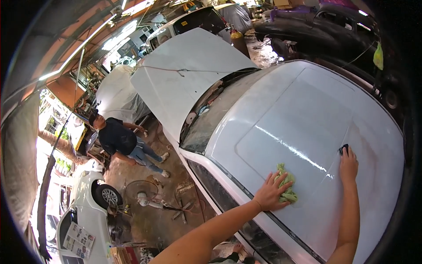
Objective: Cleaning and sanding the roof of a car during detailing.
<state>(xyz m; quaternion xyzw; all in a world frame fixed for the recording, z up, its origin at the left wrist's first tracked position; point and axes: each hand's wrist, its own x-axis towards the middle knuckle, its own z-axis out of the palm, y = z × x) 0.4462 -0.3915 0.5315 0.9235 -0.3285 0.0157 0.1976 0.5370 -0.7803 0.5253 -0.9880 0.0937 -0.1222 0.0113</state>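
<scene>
My left hand [271, 193] lies flat with its fingers spread on a crumpled light green cloth [288, 181], pressing it against the light grey car roof [281, 110]. Part of the cloth sticks out past my fingers. Farther right on the same roof, my right hand [348, 165] is closed around a small black block [343, 149], mostly hidden by the fingers. A glossy streak runs across the roof between my hands, and a duller brownish patch shows beyond the right one.
The car's hood [189, 57] stands raised beyond the windshield, with a cord across it. At left a person [121, 136] in a dark shirt stands near a pedestal fan [143, 196]. A white car [83, 211] is at lower left, a black car [303, 35] at far right.
</scene>
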